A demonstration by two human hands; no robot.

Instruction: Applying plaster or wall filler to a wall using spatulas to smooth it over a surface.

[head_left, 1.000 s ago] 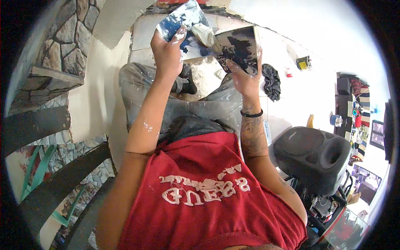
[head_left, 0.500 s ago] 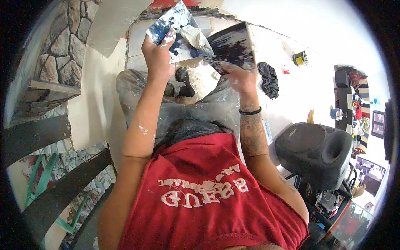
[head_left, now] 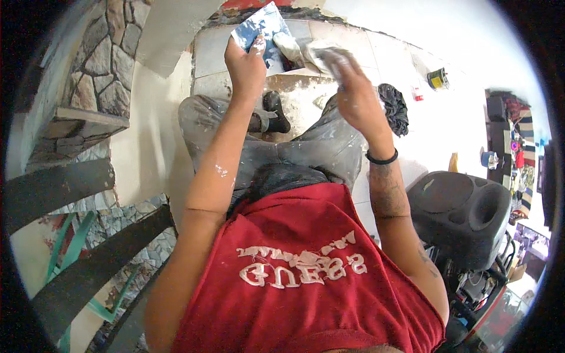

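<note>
**A:** Start at your fingers. What is the left hand (head_left: 247,65) doing?

**B:** Your left fingers are curled shut around the lower edge of the plate (head_left: 262,26), the flat one smeared blue and white. You hold it up and away from you, above your knees, face tilted toward you. That grip looks the same as a second ago. The plate has only drifted a little toward the middle.

**A:** And the right hand (head_left: 356,97)?

**B:** That is where the change is. A second ago it showed you the broad dark face of the board (head_left: 332,56). Now your wrist has rolled and the board is a pale grey blur, so I cannot tell which face is up. Your right fingers are closed on it, thumb side toward the plate. How they sit on it is lost in the blur.

**A:** Are the two touching?

**B:** No, they are near but apart, with a gap between them. Your hand has swung in and is mid-motion, so I judge the work is now going on between your two hands, not down at the floor.

**A:** What is around them?

**B:** A black shoe (head_left: 273,109) is below the plate, and your paint-flecked trousers (head_left: 318,147) are under both hands. There is a dark cloth (head_left: 391,106) on the tiles (head_left: 376,47) to the right, a speaker (head_left: 459,212) beside your right elbow and a stone wall (head_left: 100,53) on your left.
</note>
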